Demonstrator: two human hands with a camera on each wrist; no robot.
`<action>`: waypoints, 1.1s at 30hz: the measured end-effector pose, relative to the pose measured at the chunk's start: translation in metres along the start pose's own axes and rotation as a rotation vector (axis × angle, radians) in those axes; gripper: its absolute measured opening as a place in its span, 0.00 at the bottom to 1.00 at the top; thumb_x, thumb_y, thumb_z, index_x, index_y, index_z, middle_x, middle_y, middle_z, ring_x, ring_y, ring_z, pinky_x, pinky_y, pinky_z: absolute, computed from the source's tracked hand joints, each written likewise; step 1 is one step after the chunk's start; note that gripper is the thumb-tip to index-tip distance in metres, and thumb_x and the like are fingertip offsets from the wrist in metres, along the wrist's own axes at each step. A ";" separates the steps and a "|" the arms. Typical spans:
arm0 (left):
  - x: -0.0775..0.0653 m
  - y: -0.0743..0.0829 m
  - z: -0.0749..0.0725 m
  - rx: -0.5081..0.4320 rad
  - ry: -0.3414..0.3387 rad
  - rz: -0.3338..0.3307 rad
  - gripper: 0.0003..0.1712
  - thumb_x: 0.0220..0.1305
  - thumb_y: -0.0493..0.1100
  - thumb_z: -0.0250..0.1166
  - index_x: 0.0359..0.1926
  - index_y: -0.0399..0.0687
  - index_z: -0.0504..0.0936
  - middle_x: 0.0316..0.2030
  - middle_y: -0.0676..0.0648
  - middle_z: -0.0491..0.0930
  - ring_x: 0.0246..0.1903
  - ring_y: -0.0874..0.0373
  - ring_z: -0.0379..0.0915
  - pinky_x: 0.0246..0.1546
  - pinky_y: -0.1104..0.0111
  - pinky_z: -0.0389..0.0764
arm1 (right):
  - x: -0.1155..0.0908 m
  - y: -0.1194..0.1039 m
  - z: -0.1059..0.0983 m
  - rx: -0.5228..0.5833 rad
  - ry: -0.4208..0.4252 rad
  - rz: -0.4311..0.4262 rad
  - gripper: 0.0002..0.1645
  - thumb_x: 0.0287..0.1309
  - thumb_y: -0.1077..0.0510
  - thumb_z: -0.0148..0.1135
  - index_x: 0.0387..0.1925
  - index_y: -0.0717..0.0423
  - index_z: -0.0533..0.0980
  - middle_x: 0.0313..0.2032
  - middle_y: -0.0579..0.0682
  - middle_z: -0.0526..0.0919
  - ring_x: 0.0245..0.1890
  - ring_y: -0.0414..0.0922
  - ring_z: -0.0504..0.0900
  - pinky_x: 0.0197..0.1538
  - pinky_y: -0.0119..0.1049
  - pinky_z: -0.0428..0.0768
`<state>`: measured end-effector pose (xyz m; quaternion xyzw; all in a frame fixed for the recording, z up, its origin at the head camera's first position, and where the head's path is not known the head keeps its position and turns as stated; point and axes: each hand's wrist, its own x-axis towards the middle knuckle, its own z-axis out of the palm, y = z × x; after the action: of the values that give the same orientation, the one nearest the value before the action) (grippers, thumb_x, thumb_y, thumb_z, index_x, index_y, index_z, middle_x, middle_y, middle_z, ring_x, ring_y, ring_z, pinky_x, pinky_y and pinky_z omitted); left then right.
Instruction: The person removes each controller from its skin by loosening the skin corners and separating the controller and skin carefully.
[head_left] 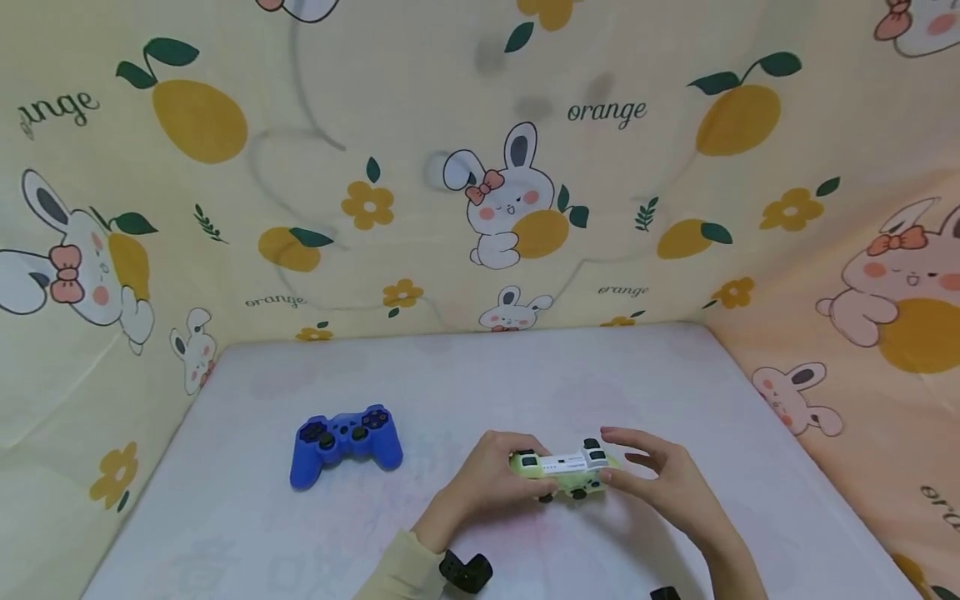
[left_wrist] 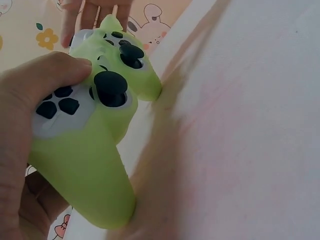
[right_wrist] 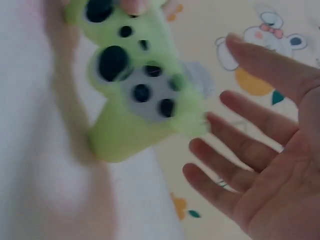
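Observation:
A white game controller [head_left: 562,463] in a pale green silicone sleeve [left_wrist: 85,165] is held upright just over the table, its shoulder-button edge turned up in the head view. My left hand [head_left: 498,471] grips its left side, thumb [left_wrist: 70,70] on the front face between the direction buttons and the centre. The right hand [head_left: 660,479] is beside the other end, fingers spread and nearly straight, with nothing in their grasp. At that end a corner of the sleeve [right_wrist: 192,120] stands out loosely past the round buttons in the right wrist view.
On the table's left part lies a blue game controller [head_left: 347,443] with its sticks facing up. The white-covered table [head_left: 420,375] is bounded at the back and sides by a cream cloth [head_left: 420,100] printed with rabbits and oranges. Black wrist devices [head_left: 467,572] sit at the wrists.

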<state>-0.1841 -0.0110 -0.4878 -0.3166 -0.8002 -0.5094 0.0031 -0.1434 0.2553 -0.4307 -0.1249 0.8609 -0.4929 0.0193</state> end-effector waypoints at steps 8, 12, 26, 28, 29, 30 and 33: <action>-0.001 -0.001 0.001 0.016 0.000 0.044 0.12 0.49 0.51 0.78 0.36 0.63 0.86 0.31 0.67 0.80 0.27 0.71 0.74 0.28 0.75 0.76 | 0.004 0.010 0.015 0.042 -0.021 -0.036 0.29 0.50 0.53 0.77 0.55 0.49 0.79 0.51 0.48 0.82 0.50 0.47 0.81 0.51 0.41 0.77; -0.003 0.000 0.000 0.029 0.004 0.037 0.12 0.49 0.51 0.78 0.36 0.63 0.86 0.32 0.67 0.80 0.28 0.70 0.74 0.28 0.75 0.76 | 0.010 0.012 0.022 0.040 -0.054 -0.107 0.28 0.50 0.52 0.76 0.55 0.45 0.80 0.52 0.50 0.82 0.54 0.47 0.79 0.55 0.36 0.74; -0.002 0.005 -0.011 0.074 -0.080 0.024 0.13 0.54 0.52 0.75 0.40 0.62 0.84 0.33 0.65 0.80 0.30 0.70 0.74 0.31 0.75 0.76 | 0.017 0.021 0.030 0.143 -0.100 -0.084 0.24 0.56 0.54 0.72 0.55 0.45 0.79 0.51 0.47 0.82 0.54 0.47 0.77 0.51 0.33 0.76; 0.000 0.009 -0.015 0.137 -0.103 0.056 0.12 0.57 0.53 0.73 0.41 0.60 0.85 0.35 0.65 0.81 0.32 0.71 0.74 0.33 0.76 0.75 | 0.017 0.021 0.030 0.149 -0.103 -0.099 0.23 0.57 0.55 0.72 0.55 0.47 0.79 0.51 0.48 0.82 0.54 0.48 0.77 0.51 0.33 0.76; 0.001 0.011 -0.017 0.175 -0.111 0.072 0.12 0.58 0.53 0.72 0.43 0.59 0.86 0.36 0.65 0.81 0.33 0.72 0.73 0.34 0.77 0.75 | 0.017 0.020 0.030 0.155 -0.101 -0.093 0.23 0.57 0.55 0.72 0.55 0.47 0.79 0.51 0.48 0.82 0.54 0.48 0.78 0.51 0.33 0.76; 0.002 0.014 -0.020 0.215 -0.118 0.088 0.13 0.59 0.53 0.71 0.44 0.58 0.87 0.37 0.64 0.82 0.35 0.73 0.73 0.35 0.77 0.74 | 0.017 0.020 0.029 0.158 -0.102 -0.091 0.23 0.57 0.55 0.72 0.55 0.48 0.79 0.51 0.48 0.82 0.54 0.48 0.78 0.50 0.33 0.76; 0.003 0.021 -0.026 0.311 -0.129 0.116 0.15 0.62 0.55 0.68 0.46 0.56 0.88 0.40 0.63 0.83 0.38 0.74 0.73 0.38 0.76 0.74 | 0.017 0.018 0.028 0.167 -0.108 -0.077 0.25 0.56 0.55 0.72 0.56 0.51 0.79 0.52 0.50 0.82 0.52 0.48 0.78 0.49 0.34 0.78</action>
<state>-0.1840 -0.0247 -0.4569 -0.3900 -0.8481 -0.3573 0.0302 -0.1595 0.2364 -0.4592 -0.1821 0.8091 -0.5559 0.0572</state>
